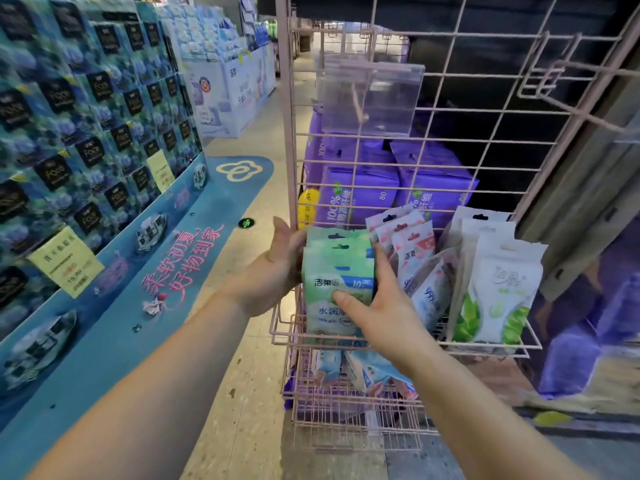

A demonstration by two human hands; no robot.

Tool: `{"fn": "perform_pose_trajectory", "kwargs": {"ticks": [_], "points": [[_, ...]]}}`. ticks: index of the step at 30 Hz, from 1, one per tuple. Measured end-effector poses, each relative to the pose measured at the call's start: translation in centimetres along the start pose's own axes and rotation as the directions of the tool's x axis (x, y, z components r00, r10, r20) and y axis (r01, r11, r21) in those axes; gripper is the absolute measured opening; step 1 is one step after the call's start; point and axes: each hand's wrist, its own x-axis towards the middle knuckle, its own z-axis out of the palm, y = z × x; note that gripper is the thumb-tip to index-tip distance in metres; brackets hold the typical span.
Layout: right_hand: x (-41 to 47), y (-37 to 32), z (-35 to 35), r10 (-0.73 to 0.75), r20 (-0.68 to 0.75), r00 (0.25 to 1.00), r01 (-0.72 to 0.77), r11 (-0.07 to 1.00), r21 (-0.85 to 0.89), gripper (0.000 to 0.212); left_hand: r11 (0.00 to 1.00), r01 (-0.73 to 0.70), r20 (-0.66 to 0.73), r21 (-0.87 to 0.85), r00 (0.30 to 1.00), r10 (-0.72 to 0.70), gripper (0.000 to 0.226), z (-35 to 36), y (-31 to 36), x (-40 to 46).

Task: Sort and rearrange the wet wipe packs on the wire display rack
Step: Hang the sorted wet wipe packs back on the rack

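Note:
A stack of green wet wipe packs [337,268] stands upright at the left end of the pink wire basket [491,348]. My left hand [277,268] presses the stack's left side, my right hand [377,306] grips its right side with the thumb across the front. Pink-and-white packs [410,244] lean in the basket's middle. White packs with green leaves [498,285] stand at its right end. Blue packs [367,370] lie in the lower basket.
The pink wire rack [450,140] rises behind, with a clear plastic tag holder [370,98] and bare hooks [568,81]. Purple packs [363,192] sit behind the grid. A tall blue tissue display [86,133] stands to the left across the aisle floor [249,341].

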Motion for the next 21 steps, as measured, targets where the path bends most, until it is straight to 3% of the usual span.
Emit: {"fn": "perform_pose_trajectory", "kwargs": {"ticks": [2, 5, 10, 14, 18, 21], "points": [[0.4, 0.2, 0.2, 0.018, 0.006, 1.0, -0.018, 0.999, 0.048, 0.088, 0.995, 0.018, 0.026, -0.099, 1.0, -0.015, 0.078, 0.1, -1.0, -0.3], [0.9, -0.1, 0.9, 0.0, 0.036, 0.999, -0.008, 0.976, 0.216, 0.078, 0.998, -0.006, -0.022, -0.07, 1.0, 0.005, 0.084, 1.4, -2.4, -1.3], [1.3, -0.7, 1.9, -0.077, -0.077, 0.994, 0.095, 0.956, 0.279, 0.074, 0.962, -0.197, -0.212, -0.189, 0.965, 0.156, 0.049, 3.6, -0.6, -1.2], [2.8, -2.2, 2.6, -0.146, -0.162, 0.976, 0.182, 0.954, 0.238, 0.076, 0.938, -0.306, -0.245, -0.16, 0.933, 0.263, 0.049, 2.1, 1.4, 0.1], [3.6, -0.9, 3.1, -0.047, -0.066, 0.997, 0.056, 0.987, 0.152, 0.076, 0.991, -0.131, -0.154, -0.008, 0.98, 0.128, 0.053, 0.3, -0.4, 0.6], [4.0, 0.7, 3.3, 0.037, 0.037, 0.999, -0.042, 0.991, 0.129, 0.077, 0.998, 0.006, -0.156, 0.057, 0.988, 0.003, 0.081, -1.3, -1.1, 0.5]]}}
